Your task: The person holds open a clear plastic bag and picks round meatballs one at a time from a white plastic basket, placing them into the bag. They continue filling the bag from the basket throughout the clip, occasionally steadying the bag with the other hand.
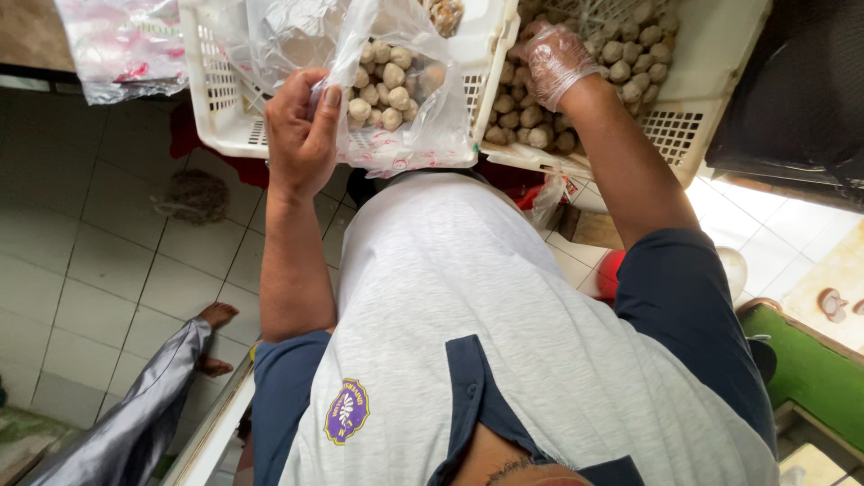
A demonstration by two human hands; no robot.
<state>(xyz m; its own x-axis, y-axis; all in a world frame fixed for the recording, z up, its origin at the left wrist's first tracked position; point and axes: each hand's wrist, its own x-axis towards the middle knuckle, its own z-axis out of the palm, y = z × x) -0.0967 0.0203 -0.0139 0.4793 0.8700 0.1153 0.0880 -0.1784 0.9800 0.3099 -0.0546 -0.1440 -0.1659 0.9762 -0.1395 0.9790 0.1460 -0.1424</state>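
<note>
I am watching my left hand [301,135] pinching the rim of a clear bag [396,81], thumb and fingers closed on the plastic and holding its mouth up; the bag is sagging against the front wall of a white crate [220,108] and is carrying a heap of pale brown balls [387,85]; my right hand [553,58], wearing a thin clear glove, is reaching into a second crate [684,135] just beside the first, its fingers curling down among the loose balls [621,63] piled there; whether it is actually gripping any I cannot tell, since the fingertips are buried in the pile; the two crates are touching at their near corners, the right one tilting slightly; another bag [126,40] with pink print is lying at the upper left on a counter edge; below the crates my grey shirt [504,342] with dark blue sleeves is filling the middle of the view; on the tiled floor [99,279] to the left, another person's bare foot [216,315] and shiny grey trouser leg are showing, well apart from my hands; a green mat [810,369] is lying at the far right.
</note>
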